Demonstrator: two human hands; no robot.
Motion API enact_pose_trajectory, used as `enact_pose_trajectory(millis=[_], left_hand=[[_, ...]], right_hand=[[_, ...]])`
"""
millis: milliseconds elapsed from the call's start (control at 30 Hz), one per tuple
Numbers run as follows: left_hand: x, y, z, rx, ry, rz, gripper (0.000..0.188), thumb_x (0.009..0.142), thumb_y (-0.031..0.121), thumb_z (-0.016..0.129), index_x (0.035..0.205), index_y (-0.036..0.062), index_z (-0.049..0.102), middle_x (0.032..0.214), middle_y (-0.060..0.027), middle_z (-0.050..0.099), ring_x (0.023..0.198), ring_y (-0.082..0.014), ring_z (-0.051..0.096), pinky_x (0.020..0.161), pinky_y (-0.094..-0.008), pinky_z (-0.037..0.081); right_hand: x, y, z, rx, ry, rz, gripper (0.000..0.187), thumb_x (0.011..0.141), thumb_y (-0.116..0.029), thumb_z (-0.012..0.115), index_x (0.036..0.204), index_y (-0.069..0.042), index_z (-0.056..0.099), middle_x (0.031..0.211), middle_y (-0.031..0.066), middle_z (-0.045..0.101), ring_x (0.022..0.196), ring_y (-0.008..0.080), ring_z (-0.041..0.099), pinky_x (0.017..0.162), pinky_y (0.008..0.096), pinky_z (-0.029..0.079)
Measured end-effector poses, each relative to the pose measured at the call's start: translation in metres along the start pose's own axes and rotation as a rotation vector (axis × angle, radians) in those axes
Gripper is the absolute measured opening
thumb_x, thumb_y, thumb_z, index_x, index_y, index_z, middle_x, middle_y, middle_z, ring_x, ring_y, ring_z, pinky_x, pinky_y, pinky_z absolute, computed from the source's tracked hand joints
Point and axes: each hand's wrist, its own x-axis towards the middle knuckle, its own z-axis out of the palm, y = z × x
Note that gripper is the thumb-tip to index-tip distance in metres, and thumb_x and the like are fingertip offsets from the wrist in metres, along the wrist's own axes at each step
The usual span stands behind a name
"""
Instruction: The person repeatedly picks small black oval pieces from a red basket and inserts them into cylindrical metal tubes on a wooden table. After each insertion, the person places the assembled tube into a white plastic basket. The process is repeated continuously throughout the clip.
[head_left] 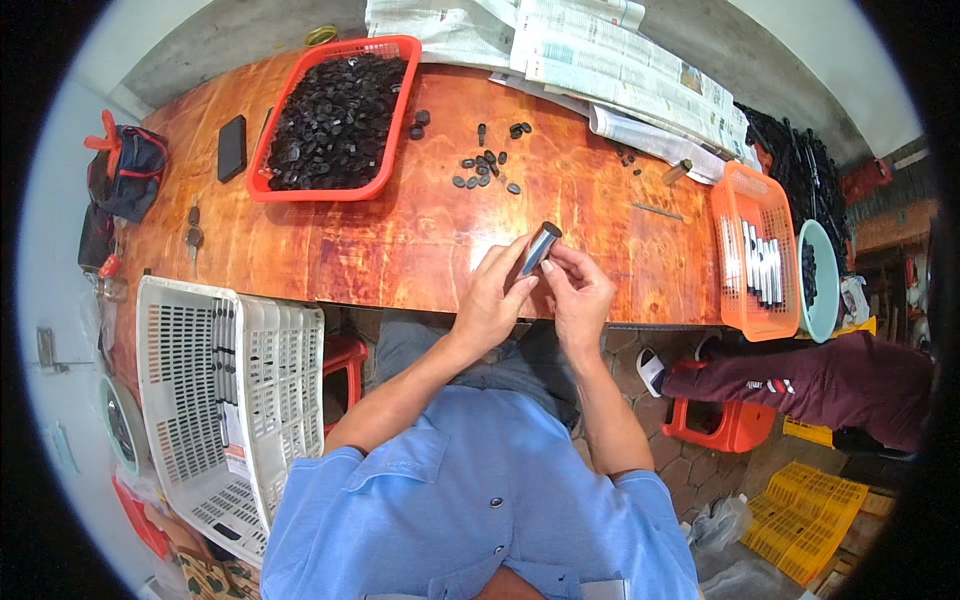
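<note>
Over the table's front edge, my left hand (490, 300) has its fingers wrapped round a short shiny metal tube (540, 252) with a dark end. The tube is tilted, its dark end pointing up and away. My right hand (582, 300) is closed, thumb and forefinger pressed to the tube's right side; whether they also pinch something small is hidden. Beyond the hands, small black oval plugs (484, 166) lie loose on the glossy wooden table (400, 250). Many more black pieces (335, 120) fill a red plastic basket (385, 180) at the far left.
Newspapers (620, 60) cover the back edge. An orange basket (735, 290) at the right holds several metal tubes (765, 265), beside a pale green basin (822, 300). A white crate (180, 400) stands at the left. Another person's leg (800, 385) reaches in near a red stool (730, 425).
</note>
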Motion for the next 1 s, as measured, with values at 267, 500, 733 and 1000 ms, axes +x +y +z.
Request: enact_pose_trajectory(millis=[267, 500, 733, 1000], left_hand=[[-0.003, -0.016, -0.001, 0.02, 0.06, 0.026, 0.056, 0.092, 0.002, 0.065, 0.145, -0.0027, 0.049, 0.129, -0.0173, 0.059, 0.12, -0.0248, 0.058, 0.104, -0.0351, 0.045], [-0.003, -0.019, -0.003, -0.058, 0.081, 0.04, 0.055, 0.095, 0.002, 0.063, 0.147, -0.0045, 0.046, 0.13, -0.0158, 0.058, 0.123, -0.022, 0.057, 0.105, -0.0322, 0.045], [-0.004, -0.002, -0.001, -0.688, -0.04, -0.203, 0.057, 0.102, 0.005, 0.055, 0.155, -0.0003, 0.035, 0.124, -0.0107, 0.06, 0.109, -0.0148, 0.061, 0.092, -0.0299, 0.053], [-0.008, -0.041, -0.026, -0.888, 0.102, -0.358, 0.048, 0.105, 0.016, 0.055, 0.149, 0.0021, 0.04, 0.112, -0.009, 0.064, 0.087, -0.0138, 0.063, 0.076, -0.0299, 0.056]], right_hand=[[-0.001, 0.009, 0.013, -0.125, 0.022, -0.062, 0.024, 0.093, 0.002, 0.068, 0.116, 0.007, 0.067, 0.109, 0.0132, 0.072, 0.099, 0.0164, 0.069, 0.088, 0.0288, 0.056], [0.0, 0.013, 0.015, -0.066, 0.009, -0.065, 0.022, 0.092, 0.003, 0.067, 0.114, 0.006, 0.068, 0.106, 0.0107, 0.071, 0.095, 0.0149, 0.069, 0.084, 0.0276, 0.056], [0.023, 0.031, 0.003, -0.251, 0.021, -0.114, 0.017, 0.092, 0.0, 0.064, 0.108, 0.004, 0.069, 0.096, 0.0133, 0.073, 0.087, 0.0216, 0.072, 0.077, 0.0329, 0.057], [0.065, 0.016, 0.029, -0.753, -0.143, -0.448, 0.021, 0.091, -0.006, 0.063, 0.109, 0.003, 0.07, 0.104, 0.0218, 0.069, 0.092, 0.0363, 0.069, 0.084, 0.0427, 0.055]])
